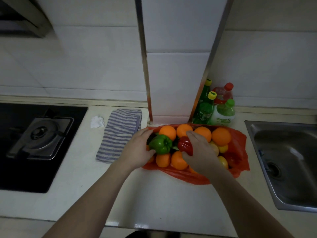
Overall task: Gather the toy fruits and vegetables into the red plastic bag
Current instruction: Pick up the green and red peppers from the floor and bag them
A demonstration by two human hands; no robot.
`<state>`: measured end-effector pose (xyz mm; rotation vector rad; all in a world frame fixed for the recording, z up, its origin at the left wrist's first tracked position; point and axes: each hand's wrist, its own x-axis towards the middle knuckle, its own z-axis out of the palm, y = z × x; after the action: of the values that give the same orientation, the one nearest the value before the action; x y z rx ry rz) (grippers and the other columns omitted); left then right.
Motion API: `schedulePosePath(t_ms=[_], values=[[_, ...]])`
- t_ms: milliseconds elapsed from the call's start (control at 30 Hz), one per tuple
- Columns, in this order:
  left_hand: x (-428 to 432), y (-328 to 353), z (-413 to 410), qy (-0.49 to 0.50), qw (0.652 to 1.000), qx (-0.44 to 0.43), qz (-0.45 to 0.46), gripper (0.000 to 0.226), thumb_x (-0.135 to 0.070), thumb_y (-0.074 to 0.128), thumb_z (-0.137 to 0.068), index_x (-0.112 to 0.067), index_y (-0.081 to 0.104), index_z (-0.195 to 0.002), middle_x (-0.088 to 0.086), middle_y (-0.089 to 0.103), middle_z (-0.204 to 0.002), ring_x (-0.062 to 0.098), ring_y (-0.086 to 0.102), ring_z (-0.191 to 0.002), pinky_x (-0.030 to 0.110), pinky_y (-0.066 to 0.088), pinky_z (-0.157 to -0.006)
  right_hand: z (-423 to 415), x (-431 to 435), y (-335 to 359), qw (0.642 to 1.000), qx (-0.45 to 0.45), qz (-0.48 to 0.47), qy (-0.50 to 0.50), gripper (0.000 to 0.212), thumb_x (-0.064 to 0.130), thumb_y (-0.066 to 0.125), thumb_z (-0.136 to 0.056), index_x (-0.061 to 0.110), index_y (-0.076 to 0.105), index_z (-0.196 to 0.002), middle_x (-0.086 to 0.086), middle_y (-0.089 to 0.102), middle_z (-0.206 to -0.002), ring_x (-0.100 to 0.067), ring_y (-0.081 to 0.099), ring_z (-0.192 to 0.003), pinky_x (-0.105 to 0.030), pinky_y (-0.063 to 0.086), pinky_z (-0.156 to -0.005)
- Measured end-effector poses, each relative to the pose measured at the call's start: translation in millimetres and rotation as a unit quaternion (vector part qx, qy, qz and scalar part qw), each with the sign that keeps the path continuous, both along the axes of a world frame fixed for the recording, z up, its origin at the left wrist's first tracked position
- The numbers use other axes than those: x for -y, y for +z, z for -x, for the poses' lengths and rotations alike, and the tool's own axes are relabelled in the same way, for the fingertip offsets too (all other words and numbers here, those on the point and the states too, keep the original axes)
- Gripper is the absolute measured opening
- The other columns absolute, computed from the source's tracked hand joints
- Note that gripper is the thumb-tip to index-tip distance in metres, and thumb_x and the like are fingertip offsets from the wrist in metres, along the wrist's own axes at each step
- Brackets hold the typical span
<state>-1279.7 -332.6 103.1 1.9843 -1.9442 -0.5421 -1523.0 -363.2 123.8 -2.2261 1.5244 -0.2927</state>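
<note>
Glossy green pepper (160, 144) gripped in left hand (137, 152), ribbed red pepper (185, 146) in right hand (202, 155), over orange-filled red bag (239, 141).

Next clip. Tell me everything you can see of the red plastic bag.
The red plastic bag is thin, glossy, crinkled film, lying spread open on the pale counter, its far edge against the tiled pillar. Its rim wrinkles up at the right and near sides. Toy oranges and small yellow fruits fill it. Over them the left hand holds a green pepper and the right hand a red pepper. Just behind it stand bottles.
</note>
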Motion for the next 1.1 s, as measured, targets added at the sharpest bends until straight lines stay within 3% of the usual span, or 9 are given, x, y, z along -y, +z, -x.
schedulePosePath(t_ms=[333, 467, 633, 767, 967, 1100], values=[[-6, -12, -50, -0.030, 0.999, -0.014, 0.011, 0.067, -0.033, 0.070, -0.075, -0.027, 0.047, -0.137, -0.005, 0.051, -0.132, 0.019, 0.048, -0.121, 0.035, 0.042, -0.101, -35, -33, -15, 0.999, -0.016, 0.018, -0.043, 0.068, 0.033, 0.061, -0.086, 0.016, 0.034, -0.146, -0.001, 0.035, -0.150, -0.017, 0.027, -0.138, -0.028, 0.021, -0.112], [-7, -31, -69, -0.018, 1.000, 0.002, -0.008, 0.058, -0.030, 0.067, -0.080, -0.026, 0.049, -0.135, 0.000, 0.055, -0.127, 0.021, 0.052, -0.116, 0.035, 0.046, -0.095, -45, -49, -35, 0.998, -0.026, 0.021, -0.058, 0.065, 0.033, 0.064, -0.084, 0.016, 0.041, -0.142, -0.001, 0.043, -0.142, -0.020, 0.036, -0.131, -0.029, 0.030, -0.106], [-5, -48, -79, -0.014, 1.000, -0.011, -0.023, 0.041, -0.024, 0.063, -0.081, -0.022, 0.058, -0.122, 0.004, 0.062, -0.111, 0.022, 0.058, -0.101, 0.035, 0.050, -0.081, -50, -57, -61, 0.997, -0.030, 0.003, -0.070, 0.054, 0.031, 0.066, -0.084, 0.015, 0.050, -0.133, -0.001, 0.050, -0.130, -0.019, 0.044, -0.119, -0.022, 0.031, -0.094], [-2, -68, -78, -0.027, 0.998, 0.001, -0.052, 0.024, -0.022, 0.063, -0.082, -0.021, 0.058, -0.106, 0.003, 0.059, -0.095, 0.021, 0.059, -0.086, 0.029, 0.041, -0.063, -50, -56, -82, 0.997, -0.042, 0.006, -0.066, 0.040, 0.025, 0.069, -0.080, 0.015, 0.060, -0.118, -0.001, 0.056, -0.115, -0.017, 0.045, -0.105, -0.022, 0.034, -0.086], [11, -88, -75, -0.016, 0.998, -0.017, -0.051, 0.039, -0.018, 0.058, -0.086, -0.020, 0.058, -0.124, 0.005, 0.062, -0.105, 0.023, 0.061, -0.092, 0.030, 0.047, -0.072, -52, -53, -98, 0.995, -0.025, 0.055, -0.078, 0.030, 0.019, 0.074, -0.075, 0.014, 0.067, -0.104, -0.001, 0.060, -0.101, -0.018, 0.047, -0.090, -0.030, 0.045, -0.078], [21, -94, -71, -0.019, 0.998, -0.015, -0.058, 0.036, -0.017, 0.055, -0.084, -0.019, 0.058, -0.120, 0.008, 0.062, -0.106, 0.026, 0.061, -0.094, 0.034, 0.049, -0.073, -54, -59, -102, 0.993, -0.021, 0.076, -0.084, 0.028, 0.015, 0.075, -0.071, 0.015, 0.069, -0.099, -0.002, 0.060, -0.095, -0.018, 0.048, -0.086, -0.026, 0.040, -0.074]])
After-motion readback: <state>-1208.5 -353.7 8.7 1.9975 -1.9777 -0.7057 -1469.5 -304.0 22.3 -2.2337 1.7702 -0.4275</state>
